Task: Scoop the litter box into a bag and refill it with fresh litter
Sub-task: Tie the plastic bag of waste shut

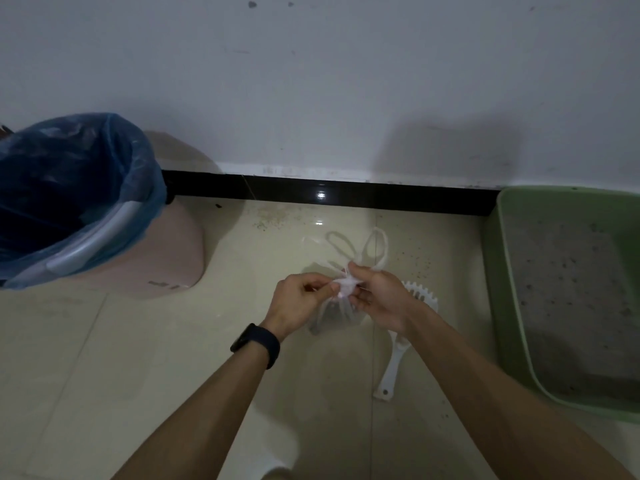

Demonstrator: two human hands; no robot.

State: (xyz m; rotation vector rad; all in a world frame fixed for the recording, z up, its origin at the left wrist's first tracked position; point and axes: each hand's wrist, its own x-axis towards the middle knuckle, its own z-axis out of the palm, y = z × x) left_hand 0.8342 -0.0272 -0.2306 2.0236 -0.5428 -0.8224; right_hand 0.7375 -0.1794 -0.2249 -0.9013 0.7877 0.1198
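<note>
Head view, items as they are lying:

- Bag [332, 317]: small, translucent, dark matter showing through. It is hanging between the two hands above the floor tiles [104, 358], its neck gathered and its two loop handles [346, 247] flaring away from the person. Judged: it is being tied off so the scooped waste cannot spill.
- Left hand [301, 303]: fingers are curling in, thumb and forefinger pinching the bunched neck from the left. A dark wristband [256, 345] is sitting on that wrist.
- Right hand [377, 296]: fingers are curling likewise, fingertips pinching the same knot from the right. Both hands are meeting at the neck, probably pulling against each other to tighten it.
- Scoop [393, 358]: white, slotted, lying on the floor just beneath the right forearm, untouched, presumably set aside to free both hands.
- Litter box [505, 271]: green, sitting at the right against the wall, grey litter [568, 289] lying thin inside. Refilling is looking not yet begun.
- Bin [166, 258]: pink, standing at the left, lined in blue plastic [104, 161], mouth open; a likely destination for the knotted bag.
</note>
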